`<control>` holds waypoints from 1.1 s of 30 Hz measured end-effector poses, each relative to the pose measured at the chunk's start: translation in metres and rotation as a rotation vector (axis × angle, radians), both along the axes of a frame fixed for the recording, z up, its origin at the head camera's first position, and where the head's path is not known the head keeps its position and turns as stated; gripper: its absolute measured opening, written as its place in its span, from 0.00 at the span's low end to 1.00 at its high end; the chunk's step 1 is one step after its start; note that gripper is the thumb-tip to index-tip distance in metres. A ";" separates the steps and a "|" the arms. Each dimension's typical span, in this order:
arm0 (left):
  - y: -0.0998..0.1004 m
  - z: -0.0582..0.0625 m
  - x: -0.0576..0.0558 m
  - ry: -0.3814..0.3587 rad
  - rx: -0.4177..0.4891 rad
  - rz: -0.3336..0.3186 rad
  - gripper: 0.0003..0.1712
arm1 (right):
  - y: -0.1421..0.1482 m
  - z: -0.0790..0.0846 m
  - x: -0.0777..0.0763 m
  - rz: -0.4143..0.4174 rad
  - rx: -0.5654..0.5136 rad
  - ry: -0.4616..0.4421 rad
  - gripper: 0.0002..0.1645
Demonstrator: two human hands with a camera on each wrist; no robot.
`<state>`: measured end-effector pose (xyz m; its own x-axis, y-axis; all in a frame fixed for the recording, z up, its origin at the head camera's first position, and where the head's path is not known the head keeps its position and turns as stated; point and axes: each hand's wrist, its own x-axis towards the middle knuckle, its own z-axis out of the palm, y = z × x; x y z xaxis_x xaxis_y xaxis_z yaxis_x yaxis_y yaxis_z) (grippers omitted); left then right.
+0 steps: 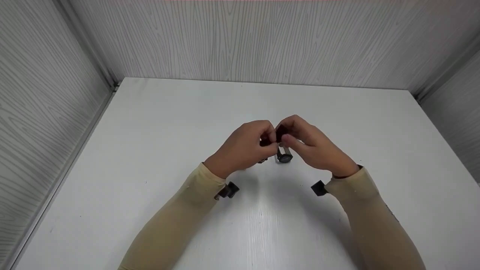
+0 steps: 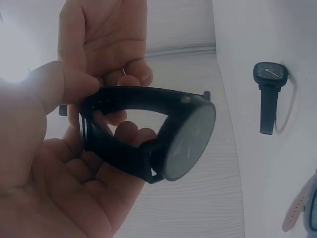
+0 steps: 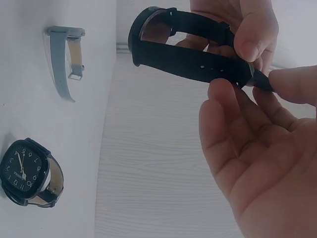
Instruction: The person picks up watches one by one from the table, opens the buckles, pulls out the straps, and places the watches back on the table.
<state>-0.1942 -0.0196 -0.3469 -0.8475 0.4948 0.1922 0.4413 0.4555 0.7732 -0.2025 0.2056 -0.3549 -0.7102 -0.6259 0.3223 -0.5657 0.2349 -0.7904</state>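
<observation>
Above the table, both hands hold a black wristwatch with a round face; its strap is closed into a loop. My left hand pinches the strap near the buckle end, thumb on one side and fingers on the other. From the other side, my right hand grips the strap's free tip between thumb and fingers, as the right wrist view shows on the strap. In the head view the hands hide most of this watch. Just below the hands, a dark wristwatch rests on the table.
On the white table lie further watches: a black one with a squarish case, a pale pink-strapped one, a light blue-strapped one and a dark one with numerals. Wood-grain panels wall the table's back and sides.
</observation>
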 end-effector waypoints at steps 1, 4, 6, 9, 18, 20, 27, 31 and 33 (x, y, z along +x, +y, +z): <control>0.000 0.000 0.000 0.018 -0.002 0.008 0.03 | 0.000 0.000 0.000 -0.003 -0.007 0.002 0.11; 0.001 0.000 0.001 0.061 0.001 0.039 0.08 | 0.000 0.001 0.000 -0.036 -0.012 0.033 0.12; 0.001 0.000 0.001 0.073 0.001 0.047 0.12 | -0.001 0.002 -0.001 -0.063 -0.009 0.059 0.11; 0.001 0.001 0.001 0.067 -0.010 0.039 0.17 | -0.001 0.003 -0.001 -0.102 0.003 0.087 0.10; 0.001 -0.001 -0.001 0.184 -0.049 0.037 0.08 | -0.003 0.001 0.002 -0.160 0.021 0.039 0.08; 0.001 -0.001 -0.001 0.215 -0.053 0.037 0.07 | -0.002 0.001 0.003 -0.156 0.008 0.007 0.07; 0.003 -0.001 -0.001 0.129 0.019 0.024 0.07 | 0.000 -0.001 0.000 -0.171 -0.050 -0.057 0.08; 0.003 -0.002 -0.002 0.064 0.106 0.001 0.07 | 0.000 0.000 -0.001 -0.183 -0.045 -0.114 0.09; 0.003 -0.003 -0.003 0.073 0.130 -0.017 0.07 | 0.000 0.001 -0.001 -0.168 -0.038 -0.157 0.13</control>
<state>-0.1969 -0.0162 -0.3498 -0.8205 0.4763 0.3162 0.5053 0.3454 0.7908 -0.2034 0.2057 -0.3542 -0.8468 -0.4841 0.2205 -0.3903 0.2838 -0.8759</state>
